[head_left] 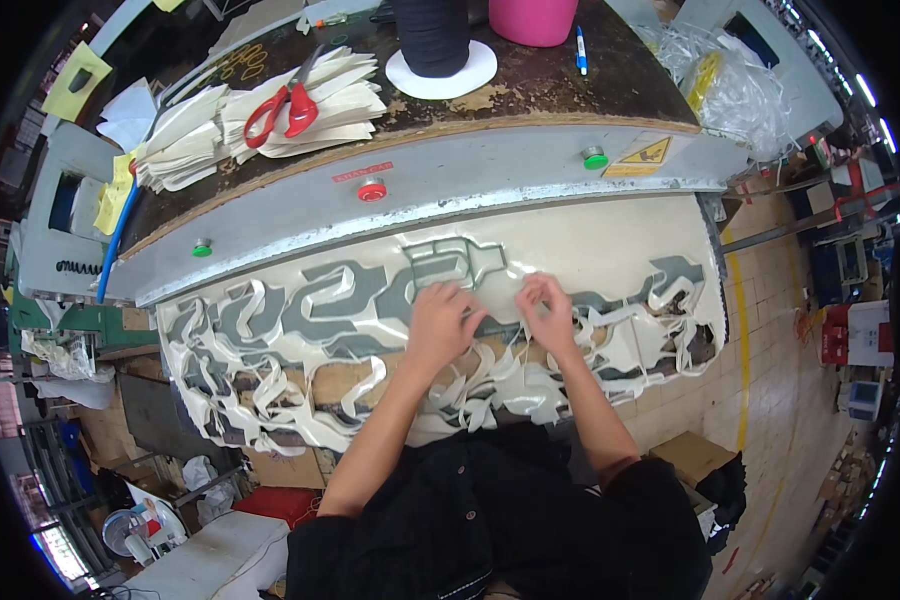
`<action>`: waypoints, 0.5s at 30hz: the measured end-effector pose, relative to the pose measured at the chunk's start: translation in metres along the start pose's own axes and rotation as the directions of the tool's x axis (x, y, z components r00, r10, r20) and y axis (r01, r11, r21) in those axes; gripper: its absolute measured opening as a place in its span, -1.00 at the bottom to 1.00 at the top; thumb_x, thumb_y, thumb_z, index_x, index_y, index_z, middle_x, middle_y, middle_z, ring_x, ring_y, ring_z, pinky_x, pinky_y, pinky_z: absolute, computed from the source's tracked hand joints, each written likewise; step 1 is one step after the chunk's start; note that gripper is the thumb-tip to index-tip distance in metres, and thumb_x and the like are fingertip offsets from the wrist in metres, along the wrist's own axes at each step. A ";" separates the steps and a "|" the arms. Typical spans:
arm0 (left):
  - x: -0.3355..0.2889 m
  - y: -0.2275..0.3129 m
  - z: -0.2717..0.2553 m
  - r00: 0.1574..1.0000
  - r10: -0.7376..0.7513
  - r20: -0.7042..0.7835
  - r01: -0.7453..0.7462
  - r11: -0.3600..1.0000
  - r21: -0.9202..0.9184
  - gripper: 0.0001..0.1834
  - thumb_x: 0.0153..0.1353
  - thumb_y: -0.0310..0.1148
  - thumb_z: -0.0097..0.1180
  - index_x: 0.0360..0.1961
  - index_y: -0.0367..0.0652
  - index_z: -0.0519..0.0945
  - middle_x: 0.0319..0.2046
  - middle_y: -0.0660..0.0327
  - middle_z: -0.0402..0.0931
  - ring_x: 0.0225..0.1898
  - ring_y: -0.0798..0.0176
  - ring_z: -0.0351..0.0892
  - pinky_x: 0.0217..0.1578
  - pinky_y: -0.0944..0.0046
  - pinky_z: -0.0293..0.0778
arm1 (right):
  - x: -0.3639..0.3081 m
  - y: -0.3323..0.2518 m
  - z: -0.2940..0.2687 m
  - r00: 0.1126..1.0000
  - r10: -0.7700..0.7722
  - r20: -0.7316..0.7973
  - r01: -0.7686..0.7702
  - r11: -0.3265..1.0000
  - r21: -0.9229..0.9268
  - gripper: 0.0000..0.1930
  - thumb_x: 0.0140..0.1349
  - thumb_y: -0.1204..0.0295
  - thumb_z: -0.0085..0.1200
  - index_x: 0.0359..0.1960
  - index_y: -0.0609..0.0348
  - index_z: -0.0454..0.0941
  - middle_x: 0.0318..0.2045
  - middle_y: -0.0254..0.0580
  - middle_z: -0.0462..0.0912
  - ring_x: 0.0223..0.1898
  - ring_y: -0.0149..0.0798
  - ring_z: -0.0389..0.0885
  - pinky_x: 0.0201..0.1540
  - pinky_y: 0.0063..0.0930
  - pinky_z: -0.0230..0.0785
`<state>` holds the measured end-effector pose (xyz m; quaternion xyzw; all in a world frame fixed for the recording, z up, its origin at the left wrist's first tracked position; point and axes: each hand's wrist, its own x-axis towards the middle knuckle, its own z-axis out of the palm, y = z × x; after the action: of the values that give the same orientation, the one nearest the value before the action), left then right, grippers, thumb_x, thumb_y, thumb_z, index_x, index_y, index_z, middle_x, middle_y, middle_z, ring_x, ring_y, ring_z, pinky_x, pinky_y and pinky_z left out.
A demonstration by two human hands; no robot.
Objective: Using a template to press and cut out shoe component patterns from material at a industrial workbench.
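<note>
A grey-green metal cutting die (485, 257) lies on a cream-white sheet (590, 235). My left hand (443, 322) is at the die's near edge, its thumb spread away from the fingers; I cannot tell whether the fingertips touch the die. Just right of the die, my right hand (547, 312) is over the sheet with its fingers curled toward the thumb. Whatever the right fingers pinch, if anything, is hidden. Dark green cut-out gaps run along the sheet left of my hands. Curled white offcut strips (515, 385) lie below my wrists.
Beyond the sheet, a grey machine beam (470, 165) carries a red button (372, 190) and green buttons (595, 158). On its worn top are red-handled scissors (300, 110) on stacked white pieces (195, 135), a black thread cone (432, 40), a pink container (533, 18) and a blue pen (581, 52).
</note>
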<state>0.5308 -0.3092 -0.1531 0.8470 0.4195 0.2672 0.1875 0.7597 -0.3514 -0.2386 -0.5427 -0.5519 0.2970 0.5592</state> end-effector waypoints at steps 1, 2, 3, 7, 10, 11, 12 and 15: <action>0.029 -0.008 0.016 0.995 0.071 -0.074 -0.069 0.997 0.021 -0.67 0.11 -0.22 0.52 -0.18 -0.15 0.74 -0.22 0.03 0.61 -0.03 -0.09 0.61 0.08 0.00 0.50 | 0.026 0.013 0.007 0.992 -0.066 -0.111 0.054 0.992 -0.111 -0.65 0.29 0.58 0.36 0.09 0.26 0.60 -0.33 -0.29 0.72 -0.35 -0.44 0.61 -0.23 -0.52 0.48; 0.055 -0.015 0.033 0.996 0.056 -0.066 -0.055 0.998 0.017 -0.67 0.11 -0.22 0.52 -0.18 -0.15 0.74 -0.22 0.03 0.61 -0.03 -0.09 0.61 0.08 0.00 0.50 | 0.046 0.023 0.013 0.994 -0.051 -0.102 0.040 0.993 -0.108 -0.65 0.29 0.58 0.36 0.09 0.26 0.60 -0.33 -0.29 0.72 -0.35 -0.44 0.61 -0.23 -0.52 0.48; 0.076 -0.021 0.050 0.992 0.101 -0.071 -0.090 0.986 0.143 -0.62 0.10 -0.22 0.53 -0.13 -0.18 0.72 -0.16 0.01 0.60 -0.02 -0.08 0.60 0.10 0.00 0.49 | 0.059 0.033 0.018 0.988 0.040 -0.148 -0.054 0.994 -0.095 -0.68 0.32 0.61 0.32 0.09 0.24 0.60 -0.33 -0.29 0.72 -0.35 -0.46 0.61 -0.22 -0.52 0.48; 0.105 -0.050 0.073 0.949 -0.032 0.313 -0.037 0.977 0.212 -0.53 0.07 -0.24 0.54 -0.05 -0.26 0.70 -0.09 -0.02 0.58 0.02 -0.07 0.59 0.15 -0.02 0.49 | 0.061 0.060 0.028 0.953 0.203 -0.226 -0.241 0.958 -0.158 -0.72 0.35 0.61 0.28 0.07 0.22 0.62 -0.33 -0.28 0.70 -0.34 -0.44 0.60 -0.22 -0.51 0.48; 0.107 -0.060 0.056 0.931 -0.019 0.365 -0.004 0.998 0.060 -0.47 0.05 -0.22 0.56 0.01 -0.24 0.70 -0.13 -0.01 0.59 -0.02 -0.08 0.62 0.08 -0.01 0.54 | 0.055 0.063 0.032 0.972 0.102 -0.213 -0.161 0.946 -0.282 -0.75 0.32 0.58 0.31 0.02 0.22 0.64 -0.35 -0.19 0.68 -0.36 -0.31 0.63 -0.28 -0.43 0.49; 0.109 -0.057 0.037 0.951 -0.074 0.299 0.078 0.997 -0.003 -0.46 0.06 -0.22 0.57 0.03 -0.22 0.70 -0.15 0.00 0.59 -0.08 -0.09 0.63 0.01 0.01 0.56 | 0.057 0.062 0.032 0.968 0.113 -0.223 -0.174 0.945 -0.278 -0.75 0.32 0.58 0.31 0.02 0.22 0.64 -0.35 -0.19 0.68 -0.36 -0.31 0.63 -0.28 -0.43 0.49; 0.109 -0.053 0.010 0.962 -0.132 0.240 0.153 0.985 -0.074 -0.45 0.06 -0.22 0.58 0.06 -0.21 0.70 -0.18 0.00 0.59 -0.13 -0.10 0.65 -0.06 0.02 0.59 | 0.058 0.058 0.033 0.971 0.119 -0.209 -0.180 0.936 -0.302 -0.76 0.31 0.57 0.31 0.00 0.21 0.65 -0.33 -0.18 0.68 -0.35 -0.28 0.63 -0.26 -0.41 0.50; 0.093 -0.062 -0.072 0.995 -0.102 -0.015 0.096 0.967 -0.236 -0.42 -0.01 -0.36 0.63 0.08 -0.15 0.70 -0.15 0.03 0.64 -0.14 0.00 0.67 -0.14 0.11 0.57 | 0.049 0.055 0.026 0.980 0.108 -0.165 -0.161 0.922 -0.351 -0.79 0.30 0.57 0.31 -0.04 0.20 0.67 -0.30 -0.16 0.68 -0.31 -0.25 0.65 -0.21 -0.38 0.51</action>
<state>0.4968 -0.1912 -0.1025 0.7933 0.4293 0.3165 0.2937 0.7602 -0.2854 -0.2804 -0.6931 -0.5172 0.1881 0.4656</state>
